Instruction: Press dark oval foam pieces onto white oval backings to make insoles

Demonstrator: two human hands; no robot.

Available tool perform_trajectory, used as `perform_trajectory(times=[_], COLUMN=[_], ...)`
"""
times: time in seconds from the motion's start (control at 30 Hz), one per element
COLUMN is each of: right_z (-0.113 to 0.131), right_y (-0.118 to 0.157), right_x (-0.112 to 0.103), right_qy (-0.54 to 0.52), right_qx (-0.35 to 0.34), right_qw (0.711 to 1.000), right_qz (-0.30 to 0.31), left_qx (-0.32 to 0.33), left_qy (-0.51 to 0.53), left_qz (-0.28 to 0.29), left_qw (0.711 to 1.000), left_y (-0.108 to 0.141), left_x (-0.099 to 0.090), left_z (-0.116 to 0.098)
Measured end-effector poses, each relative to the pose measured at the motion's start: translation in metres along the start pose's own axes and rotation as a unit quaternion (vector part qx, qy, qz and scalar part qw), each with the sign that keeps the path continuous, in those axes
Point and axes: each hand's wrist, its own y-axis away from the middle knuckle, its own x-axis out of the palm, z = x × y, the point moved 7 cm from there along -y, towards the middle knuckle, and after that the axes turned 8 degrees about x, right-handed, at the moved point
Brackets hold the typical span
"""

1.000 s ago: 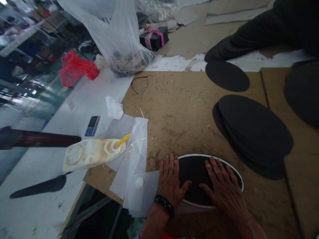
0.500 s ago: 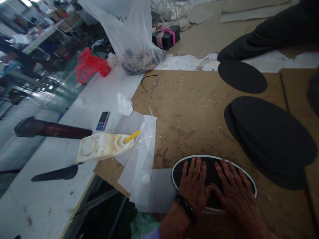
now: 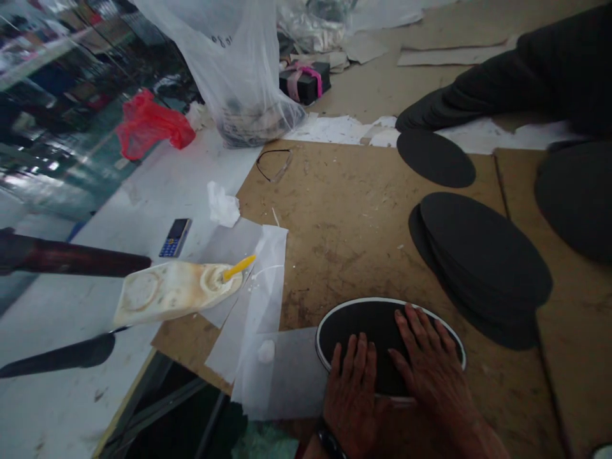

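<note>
Grip uncurled and flat, left hand (image 3: 350, 389) and right hand (image 3: 428, 357) rest on a white-rimmed black oval (image 3: 384, 335).

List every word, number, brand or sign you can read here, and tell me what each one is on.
Nothing can be read with certainty.
Plastic bag: a short row of dark marks, perhaps digits, too blurred and skewed to quote.
Phone: marks on its keys, too small to read; no brand can be made out.
White-edged black oval under the hands: no lettering shows on the part in view.
</note>
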Motion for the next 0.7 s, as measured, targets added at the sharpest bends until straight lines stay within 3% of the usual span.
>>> perform_trajectory(times=[0.07, 0.2, 0.37, 0.43, 0.53, 0.7], right_z=[0.0, -0.001, -0.002, 0.006, 0.043, 0.126], right_y=[0.001, 0.002, 0.001, -0.001, -0.005, 0.001], right_x=[0.0, 0.002, -0.001, -0.008, -0.017, -0.005], right_qy=[-0.006, -0.011, 0.001, 0.006, -0.009, -0.087], right_qx=[0.004, 0.008, 0.011, 0.027, 0.001, -0.177], right_qw=[1.0, 1.0, 1.0, 1.0, 1.0, 0.978], right_qz=[-0.003, 0.0, -0.001, -0.008, -0.011, 0.064], left_qx=[-0.031, -0.096, -0.16, -0.189, -0.205, -0.199], left_qy=[-0.005, -0.013, 0.032, 0.054, 0.082, 0.1], left_qz=[-0.012, -0.041, -0.117, -0.121, -0.109, -0.114], left_qw=[0.999, 0.994, 0.98, 0.973, 0.969, 0.968], left_y=[0.011, 0.027, 0.032, 0.03, 0.026, 0.026], left_x=[-0.003, -0.015, -0.026, -0.026, -0.025, -0.021], left_z=[0.007, 0.047, 0.088, 0.098, 0.107, 0.112])
